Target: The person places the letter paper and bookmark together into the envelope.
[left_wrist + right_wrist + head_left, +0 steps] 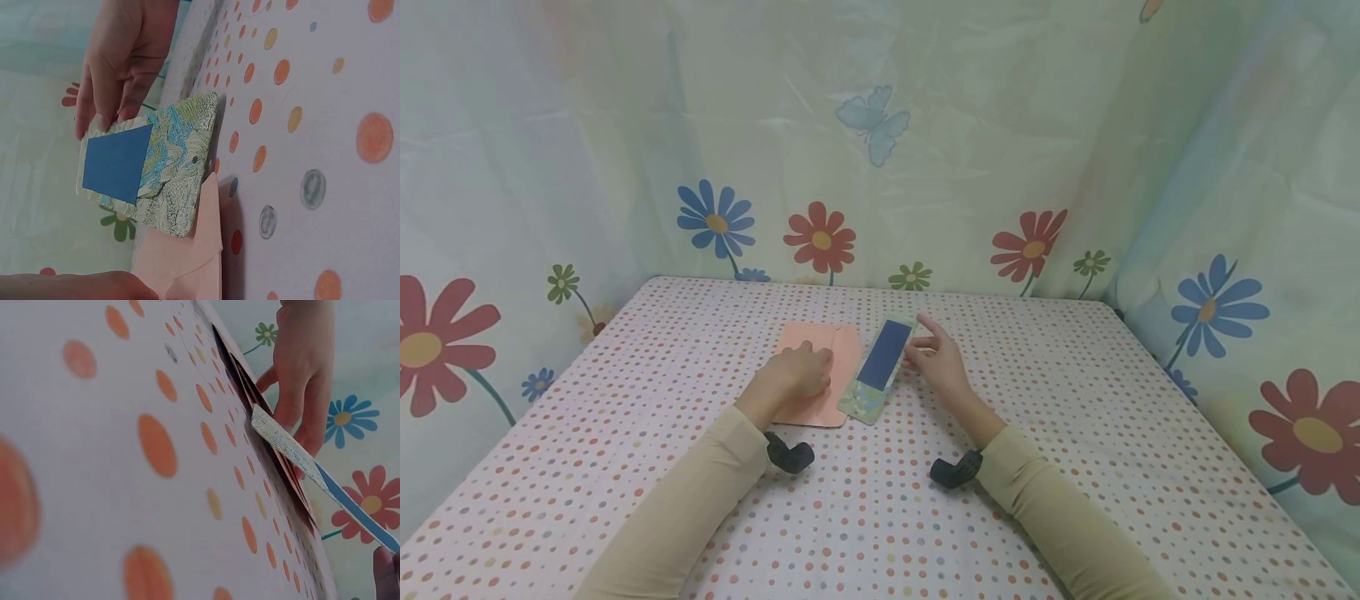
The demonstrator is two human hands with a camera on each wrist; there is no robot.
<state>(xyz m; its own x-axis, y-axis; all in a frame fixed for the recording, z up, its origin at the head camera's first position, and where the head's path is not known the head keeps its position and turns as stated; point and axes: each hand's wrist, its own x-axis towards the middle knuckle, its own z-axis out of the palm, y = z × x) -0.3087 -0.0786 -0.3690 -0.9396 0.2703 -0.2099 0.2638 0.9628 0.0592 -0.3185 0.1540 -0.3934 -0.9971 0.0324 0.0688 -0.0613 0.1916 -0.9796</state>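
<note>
A pale pink envelope [847, 354] lies on the dotted table. My left hand [797, 371] rests on top of it, fingertips against the paper. To the right is a long green-and-blue patterned card [865, 402] with a dark blue rectangle [884, 354] on its face. My right hand [942, 367] pinches the card's far right edge between thumb and fingers. Seen from the left wrist, the card [181, 169] slants upward, its lower end over the envelope [181, 256]. The right wrist view shows the card [294, 450] nearly edge-on, overlapping the envelope's layered edge [300, 490].
The table [1075, 400] wears a cloth with coloured dots. A curtain [940, 150] printed with flowers and a butterfly stands behind it and along both sides. A black wrist device is strapped at each sleeve cuff, the left one [790, 454] near the envelope's front edge.
</note>
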